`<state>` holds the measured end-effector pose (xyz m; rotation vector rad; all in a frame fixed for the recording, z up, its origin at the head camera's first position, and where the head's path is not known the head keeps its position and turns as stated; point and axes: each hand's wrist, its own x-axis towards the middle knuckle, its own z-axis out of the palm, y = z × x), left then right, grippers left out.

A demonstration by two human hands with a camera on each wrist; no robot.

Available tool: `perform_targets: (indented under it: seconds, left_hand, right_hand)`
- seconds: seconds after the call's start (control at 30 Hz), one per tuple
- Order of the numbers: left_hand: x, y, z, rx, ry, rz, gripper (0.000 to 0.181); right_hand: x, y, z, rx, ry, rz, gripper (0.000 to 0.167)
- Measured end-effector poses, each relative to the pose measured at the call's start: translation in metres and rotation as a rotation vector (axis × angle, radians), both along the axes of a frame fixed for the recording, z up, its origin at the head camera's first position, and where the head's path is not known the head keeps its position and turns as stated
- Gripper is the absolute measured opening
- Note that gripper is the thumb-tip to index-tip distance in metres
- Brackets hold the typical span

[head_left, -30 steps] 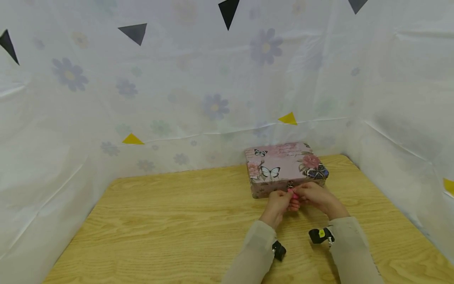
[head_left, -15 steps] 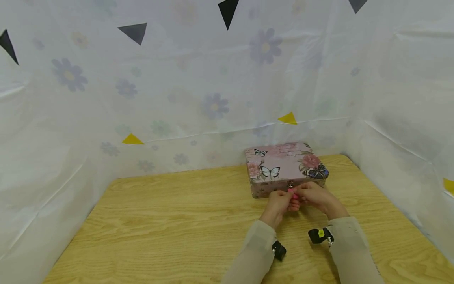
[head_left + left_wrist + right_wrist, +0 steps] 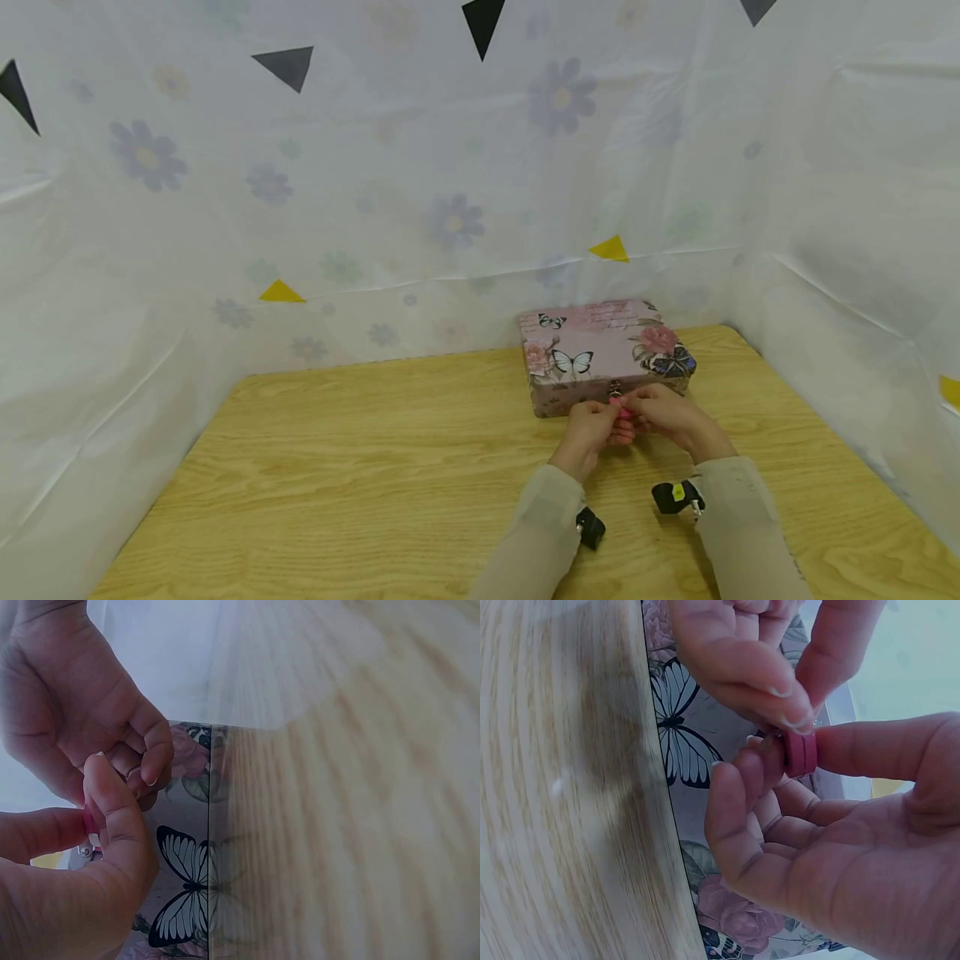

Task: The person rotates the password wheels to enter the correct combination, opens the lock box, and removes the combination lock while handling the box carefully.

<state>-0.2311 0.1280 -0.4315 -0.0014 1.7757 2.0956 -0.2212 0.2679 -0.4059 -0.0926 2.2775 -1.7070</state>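
Observation:
At the front of the pink butterfly-and-rose box [image 3: 600,342], both hands meet below a metal latch [image 3: 615,388]. Between them is a small pink padlock [image 3: 802,754], mostly covered by fingers in the head view. My right hand [image 3: 667,414] pinches it between thumb and fingers. From the other side, the left hand [image 3: 587,433] has thumb and curled forefinger on it; in the left wrist view a sliver of pink padlock [image 3: 91,820] shows between them. Whether those fingertips also hold something tiny is hidden. The box lid is down.
The box stands near the back right edge of a wooden table [image 3: 337,467]. Behind and beside the table hang white flowered sheets [image 3: 450,167] with black and yellow triangles. Black wrist cameras [image 3: 675,497] are strapped at both cuffs.

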Motion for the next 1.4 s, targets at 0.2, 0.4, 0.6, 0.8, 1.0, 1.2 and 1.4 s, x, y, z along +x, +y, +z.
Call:
perform_targets:
  seconds: [0.2, 0.4, 0.6, 0.8, 1.0, 1.2, 1.4]
  left_hand:
    - [0.000, 0.000, 0.001, -0.003, 0.006, -0.003, 0.018]
    - [0.000, 0.000, 0.001, -0.008, 0.007, -0.002, 0.016]
    - [0.000, 0.000, 0.001, -0.001, 0.000, 0.003, 0.013]
    - [0.000, 0.000, 0.001, 0.003, 0.002, -0.002, 0.013]
    - [0.000, 0.001, 0.001, -0.001, -0.003, 0.009, 0.013]
    - [0.000, 0.001, 0.001, 0.000, -0.001, 0.018, 0.012]
    - [0.000, 0.001, 0.001, -0.001, 0.002, 0.012, 0.011]
  right_hand:
    - [0.002, -0.001, 0.001, 0.012, 0.010, -0.005, 0.037]
    - [0.002, 0.005, -0.001, 0.004, 0.031, -0.024, 0.040]
    - [0.001, 0.010, 0.000, -0.030, 0.038, -0.022, 0.039]
    - [0.000, 0.011, -0.001, -0.044, 0.002, -0.022, 0.041]
    - [0.001, 0.010, -0.001, -0.008, -0.005, -0.035, 0.038]
    - [0.001, 0.007, 0.001, -0.005, -0.008, -0.033, 0.039]
    - [0.002, 0.007, 0.001, -0.006, -0.006, -0.030, 0.040]
